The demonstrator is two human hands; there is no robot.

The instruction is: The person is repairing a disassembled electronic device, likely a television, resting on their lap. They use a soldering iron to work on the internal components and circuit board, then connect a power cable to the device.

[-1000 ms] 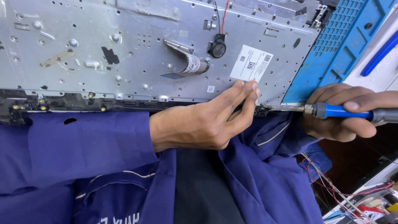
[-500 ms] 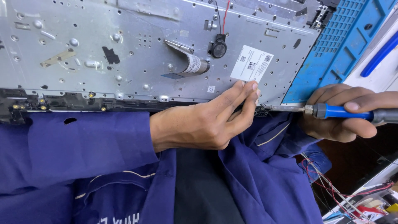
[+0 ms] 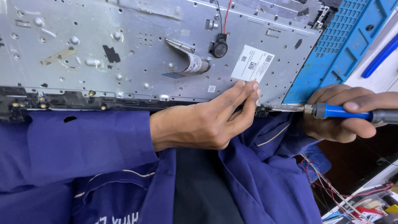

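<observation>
Your right hand, at the right edge of the frame, is wrapped tight around the blue-handled screwdriver with the bare steel shaft. Its long axis runs almost level, handle to the right and tip to the left. The tip meets the small dark bracket on the near edge of the perforated silver metal laptop chassis plate; whether it sits in a screw head is too small to tell.

Your left hand, in the centre of the frame, has its fingers drawn together, fingertips pressed on the plate's near edge just below the white rectangular label. It grips nothing that shows. The bracket lies just right of and below those fingertips, so the left hand is nearer to it, while the right hand reaches it only through the shaft.

Up and left of the label sit 1 round black component with red and black wires and 1 curled flat ribbon cable. A blue gridded work mat fills the upper right. Both arms wear dark blue jacket sleeves, and a loose bundle of red and white wires hangs at the lower right.
</observation>
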